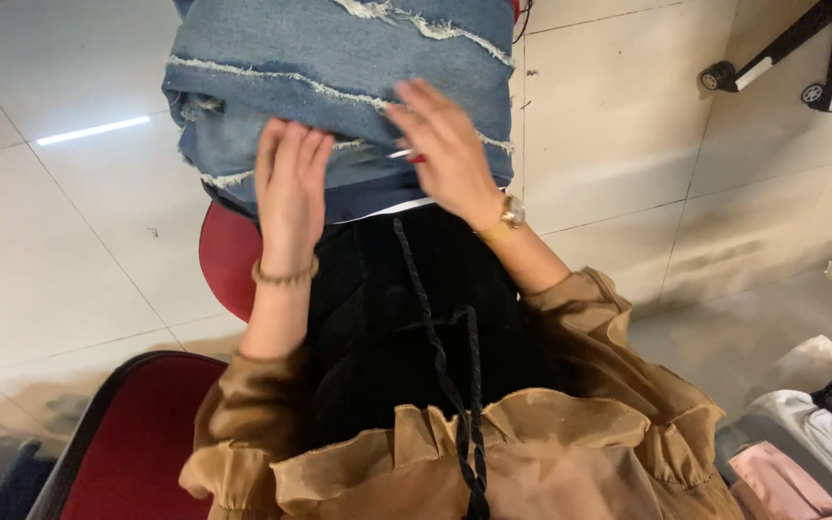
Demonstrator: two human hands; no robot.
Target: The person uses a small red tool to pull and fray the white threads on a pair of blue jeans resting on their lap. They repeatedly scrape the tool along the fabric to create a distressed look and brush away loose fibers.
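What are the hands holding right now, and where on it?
The right hand pinches a small red-tipped tool by its end. The left hand lies flat on the frayed denim garment, gripping nothing.

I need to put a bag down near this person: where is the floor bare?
Bare floor tiles lie left of the denim garment and red seat, and right of it toward the wheeled stand. Folded clothes crowd the lower right.

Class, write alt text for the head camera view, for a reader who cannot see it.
Seen from above, a seated person's left hand presses flat on a frayed denim garment spread over their lap, while the right hand holds a small red-tipped tool against it. Around them are pale floor tiles and a red stool.
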